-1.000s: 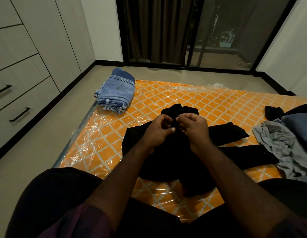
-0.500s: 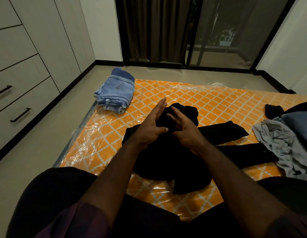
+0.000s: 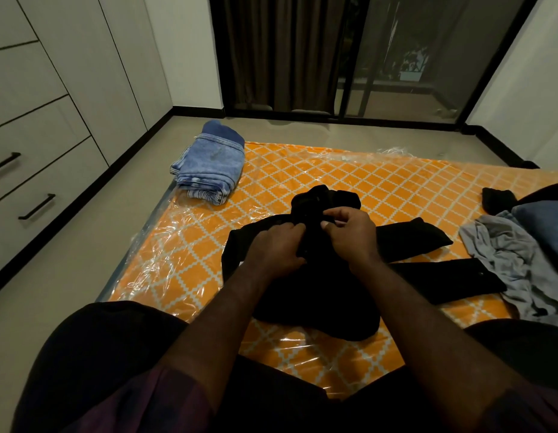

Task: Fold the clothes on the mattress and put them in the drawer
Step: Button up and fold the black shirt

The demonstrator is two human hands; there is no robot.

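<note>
Black garment [image 3: 321, 295] lies spread on mattress [image 3: 334, 170], right under both hands, w/ 2 long dark limbs of cloth running out past the R wrist. L hand [image 3: 277, 248] is curled, fingers tucked in, thumb & fingertips nipping a fold of the black cloth at its middle. R hand [image 3: 352, 235] likewise curled tight, pinching the same bunched bit; the 2 hands sit close, nearly knuckle to knuckle, only a thin strip of cloth between them. Just beyond the fingertips the cloth is heaped into 1 dark lump. Beyond & to the left of L hand, at the mattress corner: 1 folded stack of jeans [image 3: 209, 170]; no. of pairs in it can't be told. Well to the right of R hand: 1 crumpled grey garment [image 3: 515, 264], 1 blue piece [image 3: 543, 226] behind it, plus 1 small black item [image 3: 498, 198] farther out. Mattress is orange w/ pale lattice print, in clear plastic wrap [image 3: 165, 239] that shines left of L hand. Far left of L hand, across bare floor: drawers [image 3: 37, 145], shut, 2 black handles [image 3: 37, 206] in sight. Straight ahead past both hands: 1 dark curtain [image 3: 271, 51] beside glass door.
</note>
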